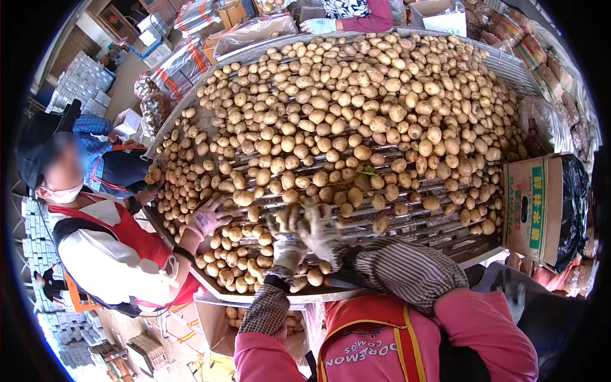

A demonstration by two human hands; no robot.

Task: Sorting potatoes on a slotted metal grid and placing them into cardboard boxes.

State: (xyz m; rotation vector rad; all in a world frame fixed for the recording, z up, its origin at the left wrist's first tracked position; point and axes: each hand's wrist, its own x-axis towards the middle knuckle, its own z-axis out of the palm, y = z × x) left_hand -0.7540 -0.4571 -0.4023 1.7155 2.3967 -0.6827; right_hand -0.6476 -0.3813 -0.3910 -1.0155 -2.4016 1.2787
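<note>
Potatoes (334,95) cover most of a large slatted sorting table (420,234) before me. Both hands wear whitish work gloves and reach over the near slats, side by side. My left hand (287,238), blurred, is beside the potatoes gathered at the near left corner. Just to its right, my right hand (321,229) has its fingers pointing to the far side, close to several loose potatoes (291,196). Motion blur and the gloves hide whether either hand grips a potato. Checked sleeve covers (405,267) lie over my forearms.
On the left, a co-worker's gloved hand (210,217) reaches among the potatoes. Another gloved hand (319,26) rests at the far edge. A cardboard carton (530,210) lined with black plastic stands right. Below the near rim, an open box (217,329) contains potatoes.
</note>
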